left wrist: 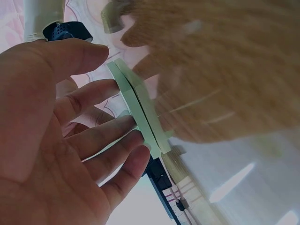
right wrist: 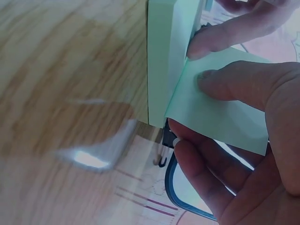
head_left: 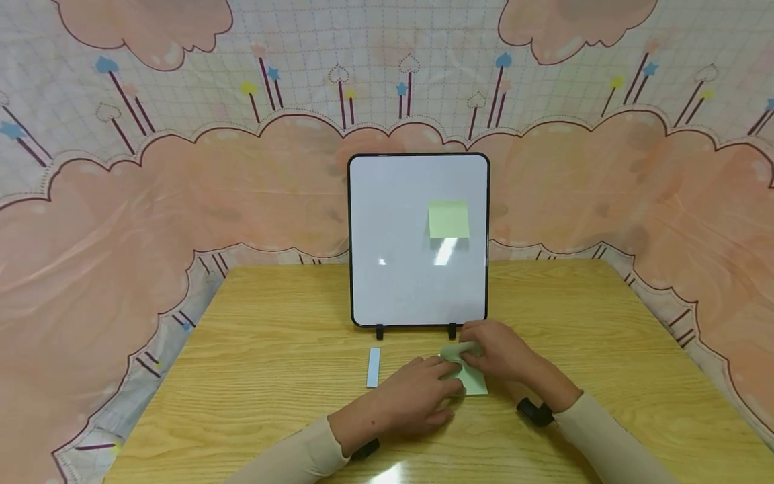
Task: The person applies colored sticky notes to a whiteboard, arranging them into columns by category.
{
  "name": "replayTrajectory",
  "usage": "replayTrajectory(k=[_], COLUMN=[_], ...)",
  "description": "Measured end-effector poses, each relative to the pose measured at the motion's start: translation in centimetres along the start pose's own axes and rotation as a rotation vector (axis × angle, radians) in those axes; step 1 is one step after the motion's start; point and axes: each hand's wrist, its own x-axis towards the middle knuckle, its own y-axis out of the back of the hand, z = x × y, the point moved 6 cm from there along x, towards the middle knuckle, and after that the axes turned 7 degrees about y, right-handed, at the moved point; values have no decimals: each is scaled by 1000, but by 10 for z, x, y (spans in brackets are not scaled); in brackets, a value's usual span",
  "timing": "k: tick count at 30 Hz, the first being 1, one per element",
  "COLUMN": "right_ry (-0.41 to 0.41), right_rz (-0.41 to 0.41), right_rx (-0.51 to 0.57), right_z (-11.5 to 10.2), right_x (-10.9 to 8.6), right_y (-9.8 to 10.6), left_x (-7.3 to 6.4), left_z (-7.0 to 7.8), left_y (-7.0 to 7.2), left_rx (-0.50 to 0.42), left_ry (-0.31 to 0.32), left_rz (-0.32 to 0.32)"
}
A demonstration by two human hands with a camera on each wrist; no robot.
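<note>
A pale green pad of sticky notes lies on the table in front of the whiteboard. My left hand rests its extended fingertips on the pad; the left wrist view has these fingers against the top of the pad, thumb apart. My right hand pinches the pad's top sticky note between thumb and fingers. In the right wrist view this sticky note stands bent up from the pad, one edge still along it.
A black-rimmed whiteboard stands upright on small black feet just behind the hands. One green sticky note is on its upper right. A narrow light-blue strip lies on the wooden table, left of the pad. Patterned cloth hangs behind.
</note>
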Motion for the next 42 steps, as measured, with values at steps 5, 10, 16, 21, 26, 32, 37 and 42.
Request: replayTrajectory(k=[5, 10, 16, 21, 26, 32, 37, 42], right_ry=[-12, -33, -51, -45, -57, -56, -60, -62], right_rz=[0, -9, -11, -4, -3, -2, -4, -8], right_rx=[12, 12, 9, 6, 20, 27, 29, 23], right_z=[1, 3, 5, 5, 6, 6, 7, 8], right_x=[1, 1, 2, 4, 4, 5, 6, 7], right_y=[0, 1, 0, -1, 0, 1, 2, 4], left_x=[0, 0, 0, -1, -1, -1, -1, -1], left_z=[0, 0, 0, 0, 1, 1, 1, 1], left_y=[0, -1, -2, -3, -3, -2, -1, -1], left_rx=[-4, -18, -21, -21, -5, 7, 8, 5], left_ry=[-4, -4, -4, -6, 1, 10, 8, 6], left_rz=[4, 1, 7, 16, 20, 15, 21, 19])
